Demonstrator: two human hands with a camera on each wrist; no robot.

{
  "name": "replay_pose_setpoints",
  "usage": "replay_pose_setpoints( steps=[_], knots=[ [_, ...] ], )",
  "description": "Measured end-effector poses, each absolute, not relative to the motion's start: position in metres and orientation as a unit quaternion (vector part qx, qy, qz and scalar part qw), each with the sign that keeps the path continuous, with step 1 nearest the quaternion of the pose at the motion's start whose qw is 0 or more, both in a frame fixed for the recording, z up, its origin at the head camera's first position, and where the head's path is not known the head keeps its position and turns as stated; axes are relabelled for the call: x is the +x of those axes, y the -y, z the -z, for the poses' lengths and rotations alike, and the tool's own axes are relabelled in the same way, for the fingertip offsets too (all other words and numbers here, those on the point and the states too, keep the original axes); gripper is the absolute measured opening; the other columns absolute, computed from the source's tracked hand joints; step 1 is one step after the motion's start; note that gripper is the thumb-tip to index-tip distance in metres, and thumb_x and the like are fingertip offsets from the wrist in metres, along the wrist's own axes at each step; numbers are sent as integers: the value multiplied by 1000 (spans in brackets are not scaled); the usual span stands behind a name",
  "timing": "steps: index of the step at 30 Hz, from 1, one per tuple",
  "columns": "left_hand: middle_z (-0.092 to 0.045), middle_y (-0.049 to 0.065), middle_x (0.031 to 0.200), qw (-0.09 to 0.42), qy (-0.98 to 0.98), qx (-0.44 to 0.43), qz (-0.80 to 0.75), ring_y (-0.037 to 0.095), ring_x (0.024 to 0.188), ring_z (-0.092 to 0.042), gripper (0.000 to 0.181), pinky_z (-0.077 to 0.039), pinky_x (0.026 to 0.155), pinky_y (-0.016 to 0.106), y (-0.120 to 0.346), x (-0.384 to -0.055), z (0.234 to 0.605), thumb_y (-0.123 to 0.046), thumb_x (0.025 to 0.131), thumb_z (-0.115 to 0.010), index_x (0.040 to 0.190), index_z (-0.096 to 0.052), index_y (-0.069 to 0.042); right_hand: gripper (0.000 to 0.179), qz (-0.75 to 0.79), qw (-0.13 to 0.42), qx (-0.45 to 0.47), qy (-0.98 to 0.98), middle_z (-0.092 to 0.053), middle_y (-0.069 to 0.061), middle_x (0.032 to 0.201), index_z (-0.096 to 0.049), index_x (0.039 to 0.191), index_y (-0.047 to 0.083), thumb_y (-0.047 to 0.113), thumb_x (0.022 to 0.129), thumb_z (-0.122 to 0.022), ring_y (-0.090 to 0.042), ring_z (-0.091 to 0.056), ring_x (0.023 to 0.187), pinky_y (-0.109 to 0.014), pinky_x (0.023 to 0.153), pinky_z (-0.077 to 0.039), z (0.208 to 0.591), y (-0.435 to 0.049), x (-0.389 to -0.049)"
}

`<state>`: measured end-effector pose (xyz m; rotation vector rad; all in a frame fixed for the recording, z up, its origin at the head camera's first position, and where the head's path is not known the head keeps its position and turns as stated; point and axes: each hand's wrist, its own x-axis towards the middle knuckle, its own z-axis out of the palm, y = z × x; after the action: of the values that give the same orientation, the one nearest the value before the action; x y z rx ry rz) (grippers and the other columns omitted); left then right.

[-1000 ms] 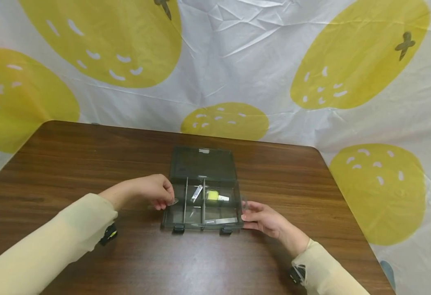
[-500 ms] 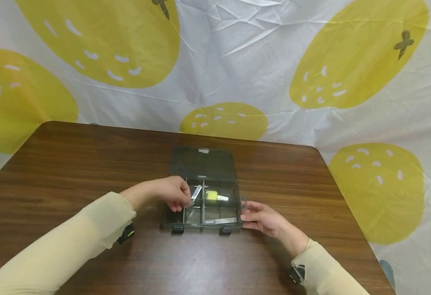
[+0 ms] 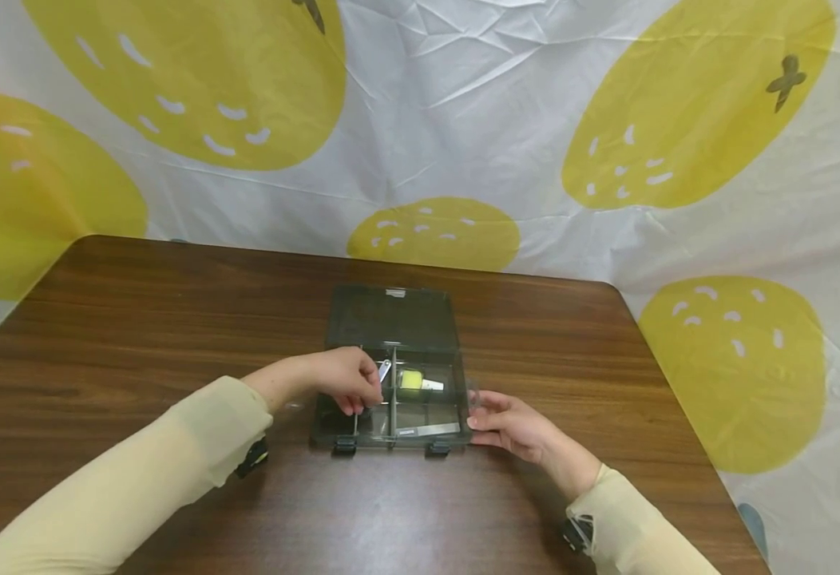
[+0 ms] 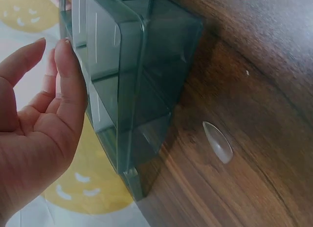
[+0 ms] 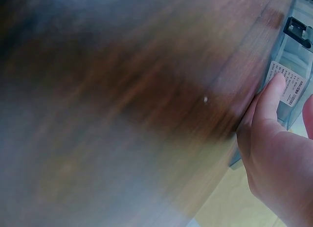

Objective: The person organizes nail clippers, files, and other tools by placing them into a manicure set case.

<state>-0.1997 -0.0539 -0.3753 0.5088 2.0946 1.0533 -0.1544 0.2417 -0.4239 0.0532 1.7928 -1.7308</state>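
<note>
A smoky clear compartment box (image 3: pixel 391 444) lies on the table with its lid (image 3: pixel 391 319) folded back. Over its left compartments hovers my left hand (image 3: pixel 348 379), fingers pointing down. In the left wrist view the thumb and fingers (image 4: pixel 66 85) of that hand are apart, with nothing seen between them. My right hand (image 3: pixel 513 427) holds the box's right side, one finger over a printed label (image 5: pixel 288 82) in the right wrist view. Inside the box are a partly covered nail clipper (image 3: pixel 386 369), a yellow nail polish bottle (image 3: pixel 411 380) with a white cap, and a flat silver strip (image 3: pixel 434 430).
A clear leaf-shaped piece (image 4: pixel 218 143) lies on the brown wooden table (image 3: pixel 197 319), left of the box. Two dark latches (image 3: pixel 437 450) are on the box's near side. A white cloth with yellow fruit print (image 3: pixel 449 144) hangs behind the table.
My left hand, which pinched a small clear piece, has moved right over the box; the piece is no longer seen in its fingers. My right hand stays at the box's side.
</note>
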Motion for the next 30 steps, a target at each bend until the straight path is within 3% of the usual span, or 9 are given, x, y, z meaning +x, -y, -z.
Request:
replay_pose_setpoints(
  steps=[7, 17, 25, 30],
  knots=[
    [-57, 1, 71, 353, -807, 206, -426, 9, 61, -56, 12, -54, 60, 23, 73, -204, 378, -11, 85, -58, 89, -61, 0, 60, 660, 319, 19, -680, -57, 2, 98, -22, 139, -12, -3, 88, -52, -4, -60, 86, -28, 84, -54, 422, -241, -154],
    [-60, -2, 70, 319, -804, 197, -462, 10, 64, -55, 19, -51, 61, 26, 123, -205, 390, -13, 85, -62, 94, -59, 3, 59, 662, 320, 23, -677, -58, 1, 100, -23, 139, -12, -3, 88, -52, -5, -60, 88, -27, 84, -54, 421, -240, -154],
    [-64, 0, 79, 278, -824, 195, -454, 6, 68, -55, 26, -49, 59, 24, 155, -204, 406, -13, 80, -67, 97, -59, 6, 60, 661, 323, 23, -677, -59, 2, 100, -21, 140, -12, -3, 88, -52, -5, -61, 88, -27, 84, -54, 421, -239, -155],
    [-64, 0, 81, 278, -825, 192, -452, 5, 70, -55, 26, -48, 60, 23, 165, -201, 416, -13, 80, -67, 97, -60, 5, 62, 660, 324, 25, -677, -59, 2, 100, -19, 141, -12, -3, 88, -51, -4, -61, 88, -26, 83, -54, 421, -239, -154]
  ],
)
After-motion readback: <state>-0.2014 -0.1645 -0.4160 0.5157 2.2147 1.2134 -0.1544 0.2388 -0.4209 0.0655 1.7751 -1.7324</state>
